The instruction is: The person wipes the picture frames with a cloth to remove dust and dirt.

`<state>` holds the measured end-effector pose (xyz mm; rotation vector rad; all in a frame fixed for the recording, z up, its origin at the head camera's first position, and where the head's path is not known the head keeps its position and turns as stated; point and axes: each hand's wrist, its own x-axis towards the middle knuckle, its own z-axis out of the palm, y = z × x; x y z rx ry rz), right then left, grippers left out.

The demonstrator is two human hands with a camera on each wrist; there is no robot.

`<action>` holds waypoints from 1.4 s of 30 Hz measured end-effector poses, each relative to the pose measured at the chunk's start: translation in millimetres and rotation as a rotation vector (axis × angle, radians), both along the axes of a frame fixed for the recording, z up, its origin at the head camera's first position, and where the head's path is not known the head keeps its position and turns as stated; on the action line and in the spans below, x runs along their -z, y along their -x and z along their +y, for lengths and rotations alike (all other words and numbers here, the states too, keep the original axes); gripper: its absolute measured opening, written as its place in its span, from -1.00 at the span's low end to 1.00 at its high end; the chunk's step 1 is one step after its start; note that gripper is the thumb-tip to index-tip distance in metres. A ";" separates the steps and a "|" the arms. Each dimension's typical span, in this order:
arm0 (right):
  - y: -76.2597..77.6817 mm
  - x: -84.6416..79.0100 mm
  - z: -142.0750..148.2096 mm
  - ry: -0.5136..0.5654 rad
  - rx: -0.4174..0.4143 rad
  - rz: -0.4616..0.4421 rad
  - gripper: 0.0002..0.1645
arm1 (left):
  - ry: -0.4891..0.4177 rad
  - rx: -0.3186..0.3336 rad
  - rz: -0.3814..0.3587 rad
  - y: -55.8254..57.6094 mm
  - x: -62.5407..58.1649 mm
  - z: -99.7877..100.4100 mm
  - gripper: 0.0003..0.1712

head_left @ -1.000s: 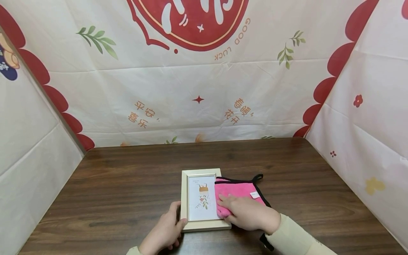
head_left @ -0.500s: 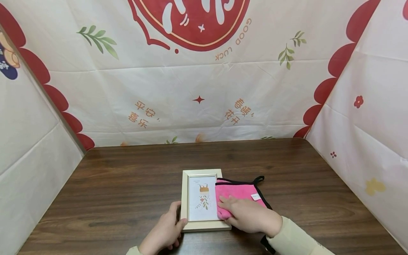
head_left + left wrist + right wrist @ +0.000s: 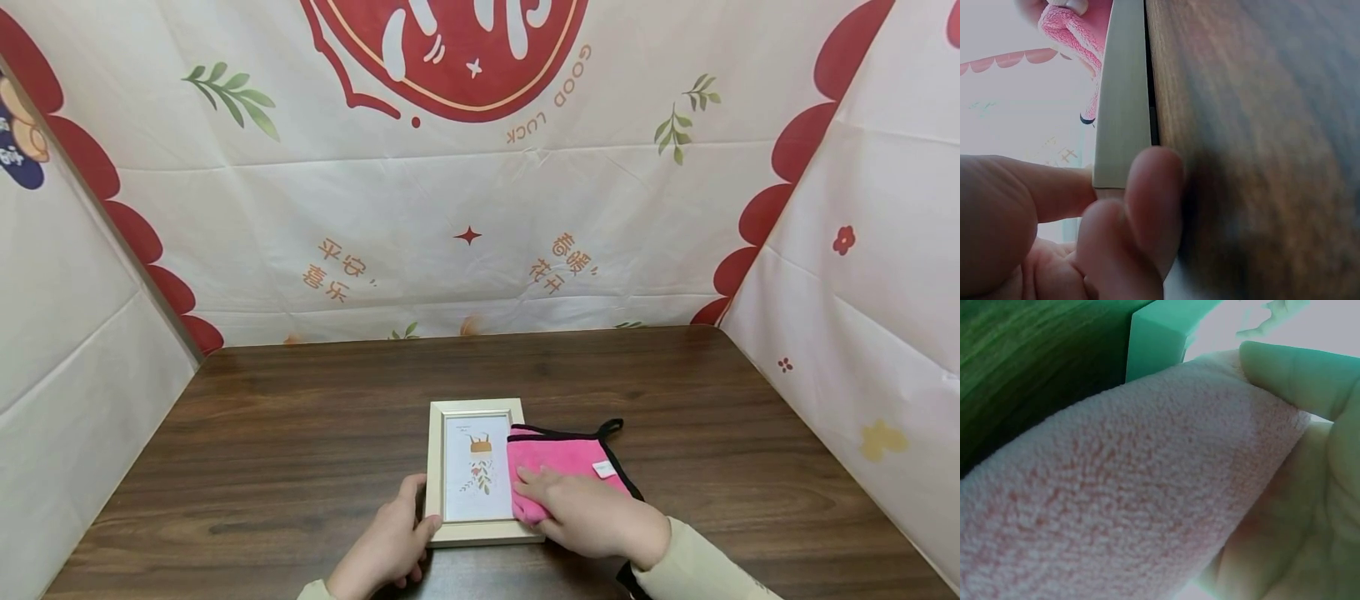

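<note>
A cream picture frame [image 3: 437,450] with a plant print lies flat on the table. My left hand [image 3: 390,537] holds its lower left corner, thumb on the front; in the left wrist view, fingers [image 3: 1154,200] curl against the frame's side [image 3: 1125,94]. My right hand [image 3: 592,508] holds a pink cloth [image 3: 562,454] with black trim and a white tag over the frame's right side. Seen from the right wrist, the thumb [image 3: 1297,375] presses on the fluffy cloth [image 3: 1116,475], with the palm behind it. The cloth hides the frame's right edge.
The dark wooden table [image 3: 285,450] extends around the frame on all sides. A white printed fabric backdrop [image 3: 420,200] hangs behind it, and similar fabric walls [image 3: 885,333] flank the table. The cloth's black loop [image 3: 611,427] lies toward the back right.
My right hand and the pink cloth have slid slightly toward me along the frame's right side. My left hand stays on the frame's corner.
</note>
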<state>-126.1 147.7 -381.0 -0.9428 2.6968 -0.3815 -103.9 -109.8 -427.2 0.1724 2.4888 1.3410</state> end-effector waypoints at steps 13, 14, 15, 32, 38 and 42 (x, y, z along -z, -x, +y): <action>-6.7 1.3 -0.1 -0.003 0.002 0.010 -0.44 | -0.007 -0.004 -0.018 2.0 0.7 -1.0 -0.42; -7.4 1.2 -0.2 -0.006 0.002 0.011 -0.44 | -0.005 -0.004 -0.019 2.3 0.6 -1.1 -0.42; -8.1 1.0 -0.3 -0.007 0.000 0.015 -0.44 | -0.003 -0.004 -0.018 2.5 0.9 -1.1 -0.42; -19.0 0.7 -1.3 -0.028 0.022 0.005 -0.43 | 0.013 -0.003 -0.024 1.1 0.7 -0.7 -0.40; -21.0 1.8 -0.5 -0.033 0.010 0.029 -0.44 | 0.012 -0.005 -0.027 0.7 -0.2 -0.6 -0.40; -22.7 2.8 0.8 -0.039 0.011 0.041 -0.43 | 0.009 -0.004 -0.032 1.2 -0.7 -0.4 -0.40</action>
